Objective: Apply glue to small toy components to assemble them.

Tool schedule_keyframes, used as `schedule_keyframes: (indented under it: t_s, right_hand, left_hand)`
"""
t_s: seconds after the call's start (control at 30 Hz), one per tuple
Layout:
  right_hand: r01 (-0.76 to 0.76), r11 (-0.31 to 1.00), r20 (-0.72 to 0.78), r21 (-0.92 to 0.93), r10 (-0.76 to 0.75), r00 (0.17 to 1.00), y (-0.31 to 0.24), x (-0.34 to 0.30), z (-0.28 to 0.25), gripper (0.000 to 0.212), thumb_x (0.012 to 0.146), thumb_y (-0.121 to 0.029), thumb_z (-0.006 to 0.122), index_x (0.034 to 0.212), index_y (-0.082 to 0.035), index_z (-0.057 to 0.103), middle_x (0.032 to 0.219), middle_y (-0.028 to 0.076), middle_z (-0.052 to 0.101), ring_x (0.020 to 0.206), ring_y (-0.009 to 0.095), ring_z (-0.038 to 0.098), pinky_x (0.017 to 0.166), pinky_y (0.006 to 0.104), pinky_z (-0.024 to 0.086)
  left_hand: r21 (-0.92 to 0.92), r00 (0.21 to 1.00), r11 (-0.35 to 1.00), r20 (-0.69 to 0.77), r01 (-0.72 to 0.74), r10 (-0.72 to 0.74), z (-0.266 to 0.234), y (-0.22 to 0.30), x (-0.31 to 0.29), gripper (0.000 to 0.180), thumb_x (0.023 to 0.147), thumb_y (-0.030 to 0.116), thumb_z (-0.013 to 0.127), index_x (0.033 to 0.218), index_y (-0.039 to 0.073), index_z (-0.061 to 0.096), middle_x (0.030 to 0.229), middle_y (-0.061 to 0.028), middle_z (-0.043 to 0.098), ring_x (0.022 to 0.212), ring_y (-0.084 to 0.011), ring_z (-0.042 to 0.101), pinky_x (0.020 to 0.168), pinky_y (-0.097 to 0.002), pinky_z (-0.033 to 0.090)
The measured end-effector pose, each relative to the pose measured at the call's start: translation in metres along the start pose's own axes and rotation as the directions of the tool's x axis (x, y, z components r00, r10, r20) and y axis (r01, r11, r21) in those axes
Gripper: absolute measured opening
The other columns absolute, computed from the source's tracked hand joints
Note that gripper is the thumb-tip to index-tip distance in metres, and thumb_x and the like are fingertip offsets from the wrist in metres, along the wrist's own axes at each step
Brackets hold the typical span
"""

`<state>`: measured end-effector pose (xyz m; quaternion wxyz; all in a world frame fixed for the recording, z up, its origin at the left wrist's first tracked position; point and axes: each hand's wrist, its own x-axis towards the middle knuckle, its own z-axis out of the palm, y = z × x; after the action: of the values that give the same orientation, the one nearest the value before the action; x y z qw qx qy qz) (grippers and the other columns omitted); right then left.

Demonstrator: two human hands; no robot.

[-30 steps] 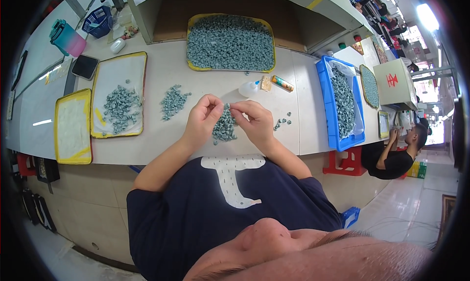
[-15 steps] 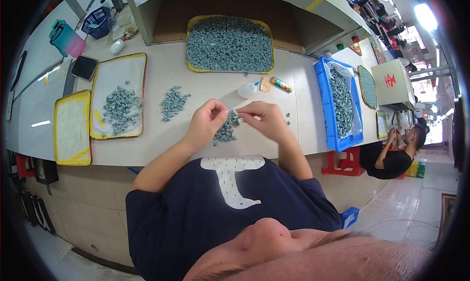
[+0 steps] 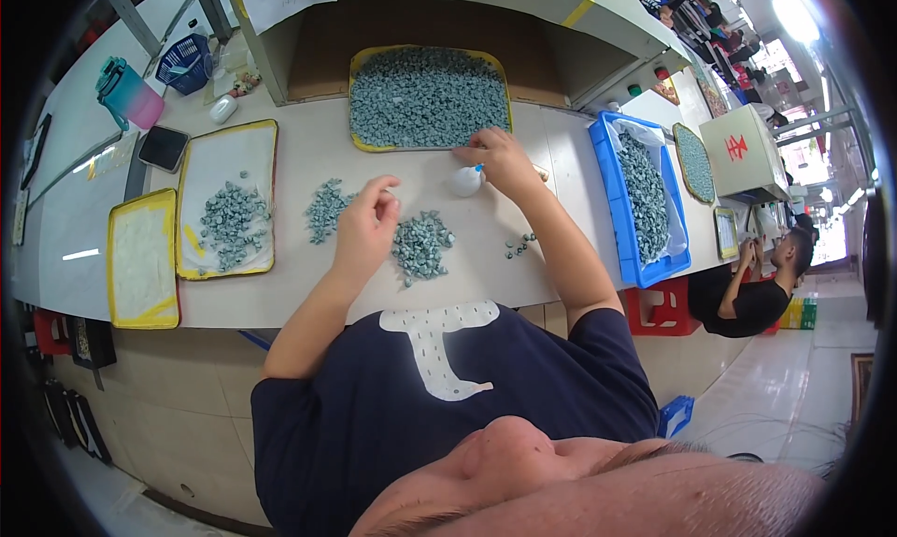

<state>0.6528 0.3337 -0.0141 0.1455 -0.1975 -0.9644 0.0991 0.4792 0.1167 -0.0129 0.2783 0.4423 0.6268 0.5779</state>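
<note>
My left hand hovers between two loose piles of small blue-green pieces, its fingers loosely curled and a gap showing between thumb and forefinger. The nearer pile lies just right of it, the smaller pile to its left. Farther off, my right hand reaches to the front edge of a yellow-rimmed tray heaped with similar pieces. Its fingertips are pinched together; whatever they hold is too small to make out. Beneath that hand stands a white squeeze bottle with a blue tip.
On the left are a lined tray with more pieces, a pale yellow-edged tray, a phone and a drink bottle. A blue crate of pieces stands right, near several stray pieces. Beyond sits another person.
My hands have parted from above the nearer pile. The right hand moved away to the far tray's front edge; the left drew back slightly left, uncovering the pile.
</note>
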Motion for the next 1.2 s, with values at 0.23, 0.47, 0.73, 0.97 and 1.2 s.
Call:
schedule_keyframes:
  t_s: [0.23, 0.47, 0.73, 0.97, 1.2]
  right_hand:
    - [0.072, 0.995, -0.009, -0.072, -0.073, 0.997, 0.008, -0.01, 0.007, 0.038, 0.067, 0.004, 0.064, 0.101, -0.01, 0.07, 0.097, 0.006, 0.061, 0.096, 0.025, 0.055, 0.086, 0.0355, 0.046]
    - [-0.074, 0.997, 0.036, -0.026, 0.075, 0.997, 0.002, -0.028, -0.001, 0.013, 0.077, -0.012, 0.063, 0.088, -0.007, 0.069, 0.092, 0.006, 0.063, 0.092, 0.026, 0.058, 0.085, 0.0361, 0.046]
    - [-0.155, 0.98, 0.427, -0.123, 0.193, 0.883, -0.023, -0.06, -0.032, 0.016, 0.074, -0.017, 0.067, 0.086, -0.007, 0.067, 0.089, 0.008, 0.063, 0.09, 0.026, 0.059, 0.085, 0.0373, 0.045]
    - [-0.374, 0.927, 0.367, 0.034, 0.336, 0.867, -0.033, -0.078, -0.048, 0.026, 0.075, -0.017, 0.074, 0.096, -0.004, 0.066, 0.091, 0.01, 0.064, 0.092, 0.025, 0.06, 0.081, 0.0376, 0.048]
    - [-0.422, 0.807, 0.03, 0.413, 0.451, 0.892, -0.053, -0.049, -0.011, 0.037, 0.08, -0.016, 0.073, 0.113, -0.003, 0.059, 0.094, 0.009, 0.063, 0.086, 0.022, 0.062, 0.077, 0.0317, 0.05]
  left_hand:
    - [0.468, 0.965, 0.883, -0.226, -0.013, 0.134, -0.041, -0.013, 0.018, 0.016, 0.084, 0.005, 0.063, 0.1, 0.004, 0.064, 0.083, -0.0077, 0.062, 0.074, -0.0203, 0.056, 0.067, -0.0322, 0.046]
    - [0.721, 0.975, 0.676, -0.002, -0.154, 0.224, -0.026, -0.025, 0.012, 0.014, 0.075, 0.001, 0.066, 0.088, 0.002, 0.068, 0.093, -0.0108, 0.063, 0.089, -0.0299, 0.056, 0.077, -0.0387, 0.047]
    - [0.769, 0.976, 0.611, 0.073, -0.187, 0.207, -0.015, -0.041, 0.013, 0.013, 0.072, 0.0, 0.066, 0.085, 0.001, 0.068, 0.09, -0.0104, 0.062, 0.086, -0.0287, 0.056, 0.076, -0.0383, 0.047]
    - [0.768, 0.974, 0.617, 0.038, -0.171, 0.223, -0.013, -0.044, 0.015, 0.011, 0.073, 0.002, 0.066, 0.084, 0.001, 0.067, 0.088, -0.0102, 0.063, 0.087, -0.0286, 0.056, 0.077, -0.0378, 0.047]
    - [0.656, 0.971, 0.72, 0.091, -0.225, 0.221, -0.003, -0.03, 0.016, 0.011, 0.076, 0.003, 0.065, 0.087, 0.002, 0.068, 0.091, -0.0098, 0.065, 0.085, -0.0289, 0.057, 0.076, -0.0378, 0.046]
